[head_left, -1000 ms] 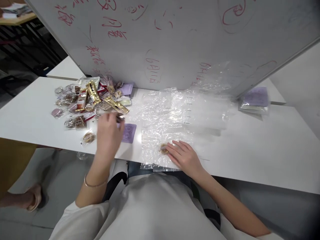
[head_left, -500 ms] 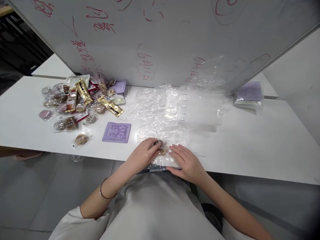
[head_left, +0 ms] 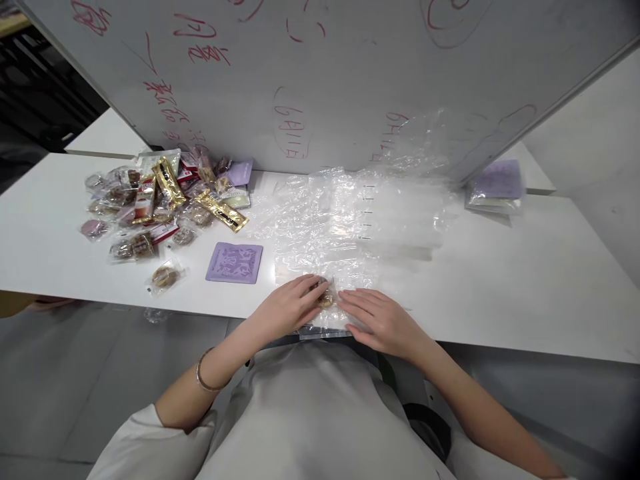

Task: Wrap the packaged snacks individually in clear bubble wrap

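A small wrapped snack (head_left: 327, 298) is seen on a crinkled clear plastic sheet (head_left: 307, 230), near the front edge of the tabletop (head_left: 480, 287). It is partly covered by the bent fingers of the left hand (head_left: 293, 303); whether it is gripped or merely touched cannot be told. The right hand (head_left: 383, 317) is laid just beside it, fingers extended and nothing grasped, presumably so that the plastic is kept flat. To the left, a purple packet (head_left: 234, 263) and a wrapped cookie (head_left: 165, 275) are set apart from a heap of packaged snacks (head_left: 143, 247), probably left within easy reach. Behind, a whiteboard (head_left: 330, 87) is marked in red. Whether one piece or two is covered by the left fingers is hard to make out; the sheet's outline is obscured by glare, and the whiteboard's top is cut off.
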Available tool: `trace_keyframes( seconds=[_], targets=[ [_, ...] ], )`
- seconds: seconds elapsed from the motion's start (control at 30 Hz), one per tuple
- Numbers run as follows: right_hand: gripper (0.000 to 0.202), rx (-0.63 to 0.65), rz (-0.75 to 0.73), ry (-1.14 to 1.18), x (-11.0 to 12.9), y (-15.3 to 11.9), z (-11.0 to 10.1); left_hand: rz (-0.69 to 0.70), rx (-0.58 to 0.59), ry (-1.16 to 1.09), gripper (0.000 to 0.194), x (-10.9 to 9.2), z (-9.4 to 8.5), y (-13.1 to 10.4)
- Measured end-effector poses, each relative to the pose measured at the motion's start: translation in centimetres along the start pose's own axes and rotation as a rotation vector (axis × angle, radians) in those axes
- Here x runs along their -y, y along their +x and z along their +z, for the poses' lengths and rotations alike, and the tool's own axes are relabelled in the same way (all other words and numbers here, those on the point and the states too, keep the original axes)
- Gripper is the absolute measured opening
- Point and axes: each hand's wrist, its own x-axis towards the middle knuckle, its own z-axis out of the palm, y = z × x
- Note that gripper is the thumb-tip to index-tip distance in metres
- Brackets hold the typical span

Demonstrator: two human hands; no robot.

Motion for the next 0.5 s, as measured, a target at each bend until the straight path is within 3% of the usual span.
trace_keyframes(
  seconds=[0.13, 0.4, 0.5],
  targets=[
    [0.043, -0.029, -0.022, -0.051, -0.2, 0.0, 0.1, -0.029, -0.018, -0.109, 0.045, 0.4, -0.3, 0.2],
    [0.089, 0.040, 0.044, 0.027, 0.1, -0.9, 0.4, -0.076, -0.003, -0.250, 0.043, 1.2, -0.9, 0.9],
    [0.084, 0.052, 0.067, 0.051, 0.2, -1.1, 0.4, -0.097, 0.020, -0.283, 0.042, 1.2, -1.2, 1.2]
  ],
)
